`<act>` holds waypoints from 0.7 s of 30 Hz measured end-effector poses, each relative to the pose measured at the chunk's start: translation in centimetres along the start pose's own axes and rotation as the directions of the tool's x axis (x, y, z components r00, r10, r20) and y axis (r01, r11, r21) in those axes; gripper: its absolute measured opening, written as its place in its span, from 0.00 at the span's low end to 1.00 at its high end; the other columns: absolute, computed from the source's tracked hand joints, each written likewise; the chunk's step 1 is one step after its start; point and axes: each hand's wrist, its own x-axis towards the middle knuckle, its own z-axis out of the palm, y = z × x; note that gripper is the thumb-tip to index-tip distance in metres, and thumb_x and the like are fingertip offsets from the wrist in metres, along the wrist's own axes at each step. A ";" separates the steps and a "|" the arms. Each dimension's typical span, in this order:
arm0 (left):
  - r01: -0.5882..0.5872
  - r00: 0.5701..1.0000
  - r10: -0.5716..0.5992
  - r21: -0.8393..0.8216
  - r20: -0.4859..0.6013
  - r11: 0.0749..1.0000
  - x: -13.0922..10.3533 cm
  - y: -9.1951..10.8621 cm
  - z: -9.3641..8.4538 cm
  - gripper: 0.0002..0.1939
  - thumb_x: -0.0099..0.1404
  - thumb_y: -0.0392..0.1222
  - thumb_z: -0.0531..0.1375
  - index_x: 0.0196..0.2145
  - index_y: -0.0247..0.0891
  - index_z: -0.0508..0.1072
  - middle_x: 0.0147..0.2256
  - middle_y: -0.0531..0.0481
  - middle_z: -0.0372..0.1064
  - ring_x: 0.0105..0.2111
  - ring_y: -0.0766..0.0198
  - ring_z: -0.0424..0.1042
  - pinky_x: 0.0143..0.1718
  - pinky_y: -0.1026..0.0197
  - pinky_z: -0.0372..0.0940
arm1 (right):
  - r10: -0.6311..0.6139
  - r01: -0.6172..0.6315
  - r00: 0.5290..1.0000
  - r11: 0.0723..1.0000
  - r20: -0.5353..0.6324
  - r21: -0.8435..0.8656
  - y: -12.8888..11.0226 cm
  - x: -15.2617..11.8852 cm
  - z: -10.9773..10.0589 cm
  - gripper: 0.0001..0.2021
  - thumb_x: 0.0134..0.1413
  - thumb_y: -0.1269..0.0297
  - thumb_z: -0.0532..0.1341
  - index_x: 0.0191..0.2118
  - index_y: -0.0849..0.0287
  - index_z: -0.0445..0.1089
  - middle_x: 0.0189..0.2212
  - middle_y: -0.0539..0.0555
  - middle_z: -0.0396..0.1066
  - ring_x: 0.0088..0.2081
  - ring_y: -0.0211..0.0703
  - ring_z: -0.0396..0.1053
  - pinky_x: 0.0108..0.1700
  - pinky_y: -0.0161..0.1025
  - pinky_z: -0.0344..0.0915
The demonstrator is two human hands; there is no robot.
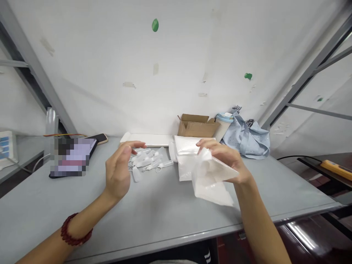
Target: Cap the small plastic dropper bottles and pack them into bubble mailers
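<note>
My right hand (227,161) grips a white plastic bag (211,183), which hangs tilted above the grey table, its mouth spread a little. To the left, my left hand (119,170) is raised with fingers curved and apart, holding nothing. Just beyond it lies a loose pile of small translucent squeeze bottles (148,158); some have a thin loop at the cap. A stack of flat white plastic bags (184,168) sits behind the held bag, which partly covers it.
At the back stand a small open cardboard box (198,129), a cup with a blue lid (224,123) and a light blue cloth bag (247,137). A flat white box (154,140) lies along the wall. On the left are a tablet (73,157) and a phone (100,138).
</note>
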 end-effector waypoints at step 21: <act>-0.253 0.832 0.309 -0.181 0.461 0.950 -2.6 1.7 0.8 0.30 0.63 0.66 0.50 0.47 0.38 0.68 0.38 0.45 0.69 0.39 0.56 0.65 0.43 0.53 0.61 | -0.330 0.301 0.853 0.944 0.404 0.136 -1.2 1.0 0.9 0.22 0.54 0.64 0.60 0.56 0.54 0.63 0.49 0.57 0.68 0.52 0.46 0.63 0.59 0.53 0.52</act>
